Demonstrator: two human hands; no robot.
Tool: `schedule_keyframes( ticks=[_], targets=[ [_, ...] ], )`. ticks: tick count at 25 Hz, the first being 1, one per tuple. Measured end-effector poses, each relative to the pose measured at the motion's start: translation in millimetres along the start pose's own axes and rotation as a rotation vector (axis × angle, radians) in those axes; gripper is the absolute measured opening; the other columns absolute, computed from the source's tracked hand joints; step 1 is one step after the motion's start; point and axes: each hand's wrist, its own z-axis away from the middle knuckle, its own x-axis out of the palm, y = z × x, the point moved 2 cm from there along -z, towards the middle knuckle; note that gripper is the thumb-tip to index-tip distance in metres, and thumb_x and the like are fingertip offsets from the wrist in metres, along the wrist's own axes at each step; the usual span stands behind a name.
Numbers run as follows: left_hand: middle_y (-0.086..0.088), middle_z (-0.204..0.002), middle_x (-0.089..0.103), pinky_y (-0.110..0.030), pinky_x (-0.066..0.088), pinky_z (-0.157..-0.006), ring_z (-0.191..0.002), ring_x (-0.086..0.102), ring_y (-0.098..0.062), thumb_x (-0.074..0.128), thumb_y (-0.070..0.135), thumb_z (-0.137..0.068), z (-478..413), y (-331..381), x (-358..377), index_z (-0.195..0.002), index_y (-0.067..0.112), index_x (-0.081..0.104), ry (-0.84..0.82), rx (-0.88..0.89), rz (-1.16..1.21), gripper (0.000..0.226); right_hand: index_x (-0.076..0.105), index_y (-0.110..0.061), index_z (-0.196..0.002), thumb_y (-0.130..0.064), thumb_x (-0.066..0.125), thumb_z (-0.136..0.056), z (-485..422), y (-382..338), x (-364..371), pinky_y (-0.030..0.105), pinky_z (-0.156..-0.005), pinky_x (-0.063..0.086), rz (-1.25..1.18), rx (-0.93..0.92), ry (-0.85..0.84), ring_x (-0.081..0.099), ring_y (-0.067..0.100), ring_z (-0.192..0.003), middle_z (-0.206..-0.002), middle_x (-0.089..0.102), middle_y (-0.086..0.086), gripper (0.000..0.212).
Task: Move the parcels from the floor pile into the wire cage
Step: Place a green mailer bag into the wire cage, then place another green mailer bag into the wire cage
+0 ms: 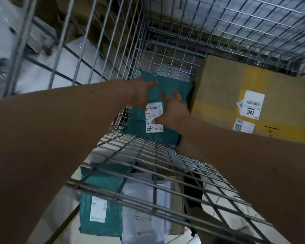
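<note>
Both my arms reach over the front wall of the wire cage (pixel 148 175) to a teal plastic parcel (pixel 173 88) with a white shipping label (pixel 154 118). The parcel stands tilted against the cage's far mesh, beside a large cardboard box (pixel 224 95). My left hand (pixel 144 92) lies along the parcel's left edge with its fingers stretched over the top. My right hand (pixel 173 111) has spread fingers on the parcel's face and its thumb on the label. I cannot tell whether the parcel rests on something below.
Behind the front mesh, lower in the cage, lie a second teal parcel (pixel 102 199), white mailers (pixel 146 217) and something black (pixel 192 184). White and grey bags (pixel 63 67) pile up outside the left wall. The right mesh wall (pixel 253 27) rises behind the box.
</note>
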Motion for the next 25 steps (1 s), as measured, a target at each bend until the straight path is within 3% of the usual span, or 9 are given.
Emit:
schedule_keyframes(
  ticks=[8,12,14,16,19,23,25],
  targets=[
    [-0.012,-0.147,0.048,-0.033,0.043,-0.099,-0.130,0.051,-0.030,0.071,0.027,-0.092,126.3,9.9,-46.9,-0.158,0.025,0.030,0.179,0.012,0.150,0.078,0.024,-0.029,-0.161,-0.052,0.089,-0.069,87.9,-50.9,-86.9,0.042,-0.120,0.033,0.028,-0.079,0.021,0.026,0.034,-0.150,-0.165,0.017,0.012,0.115],
    [-0.010,-0.121,0.063,-0.036,0.052,-0.080,-0.100,0.062,-0.027,0.064,0.021,-0.091,194.1,19.9,-54.5,-0.138,0.019,0.051,0.336,-0.014,0.299,0.048,0.036,-0.026,-0.156,-0.044,0.090,-0.072,154.3,-81.5,-115.4,0.031,-0.105,0.039,-0.060,-0.131,0.081,0.045,0.027,-0.137,-0.152,0.041,0.009,0.102],
    [-0.007,-0.121,0.062,-0.039,0.054,-0.081,-0.096,0.061,-0.025,0.062,0.026,-0.091,236.1,27.6,-58.2,-0.131,0.018,0.054,0.438,-0.017,0.377,0.041,0.041,-0.023,-0.153,-0.035,0.086,-0.080,191.1,-97.6,-126.7,0.030,-0.101,0.041,-0.091,-0.175,0.120,0.049,0.025,-0.133,-0.147,0.049,0.007,0.086],
    [-0.008,-0.136,0.053,-0.045,0.052,-0.093,-0.110,0.058,-0.028,0.058,0.035,-0.094,277.1,30.9,-55.9,-0.145,0.026,0.045,0.551,-0.030,0.391,0.053,0.037,-0.027,-0.155,-0.033,0.079,-0.087,225.2,-114.4,-135.7,0.031,-0.102,0.041,-0.118,-0.203,0.158,0.047,0.026,-0.135,-0.155,0.043,0.007,0.080],
    [-0.007,-0.149,0.037,-0.050,0.048,-0.100,-0.125,0.051,-0.031,0.054,0.047,-0.096,338.4,29.0,-43.9,-0.156,0.049,0.015,0.739,-0.029,0.420,0.072,0.036,-0.034,-0.156,-0.037,0.078,-0.088,274.4,-135.4,-145.9,0.030,-0.095,0.047,-0.313,-0.213,0.242,0.056,0.023,-0.127,-0.157,0.043,0.000,0.080],
    [-0.002,-0.148,0.038,-0.053,0.050,-0.097,-0.128,0.050,-0.030,0.050,0.050,-0.096,407.7,21.4,-13.1,-0.155,0.052,0.017,0.895,0.030,0.484,0.068,0.040,-0.049,-0.149,-0.063,0.078,-0.066,345.4,-157.8,-130.8,0.042,-0.102,0.053,-0.540,-0.204,0.298,0.057,0.017,-0.127,-0.150,0.049,-0.006,0.092],
    [-0.001,-0.151,0.037,-0.054,0.047,-0.101,-0.132,0.047,-0.030,0.050,0.051,-0.097,430.8,20.3,2.3,-0.154,0.052,0.019,0.913,0.029,0.493,0.064,0.040,-0.050,-0.148,-0.057,0.080,-0.071,371.1,-163.7,-114.6,0.043,-0.103,0.052,-0.558,-0.214,0.307,0.055,0.019,-0.130,-0.150,0.049,-0.004,0.087]
  ],
)
